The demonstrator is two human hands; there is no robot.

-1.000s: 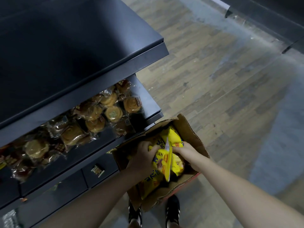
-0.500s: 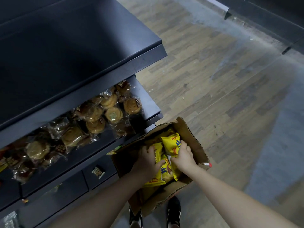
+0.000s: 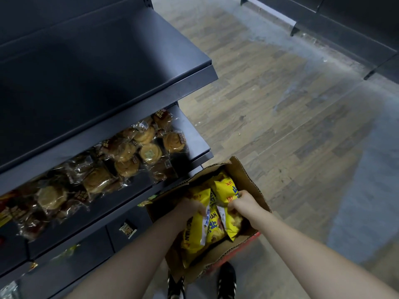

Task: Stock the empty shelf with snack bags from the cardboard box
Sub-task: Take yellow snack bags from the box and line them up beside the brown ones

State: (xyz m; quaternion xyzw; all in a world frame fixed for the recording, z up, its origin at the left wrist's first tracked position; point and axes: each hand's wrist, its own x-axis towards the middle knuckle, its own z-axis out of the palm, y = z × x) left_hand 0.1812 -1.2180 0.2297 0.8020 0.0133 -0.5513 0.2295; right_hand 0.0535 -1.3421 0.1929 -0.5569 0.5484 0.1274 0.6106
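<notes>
Letters "IAN" on yellow snack bag [image 3: 213,228]

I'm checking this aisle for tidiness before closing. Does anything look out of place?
Yes. The wrapped pastries on the middle shelf lie jumbled and overlapping, not in rows, and one small packet sits alone on the lower shelf. The yellow snack bags in the cardboard box look intact.

yellow snack bags [image 3: 216,225] upright in open cardboard box [image 3: 248,182] | dark shelf [image 3: 103,67] bare
</notes>
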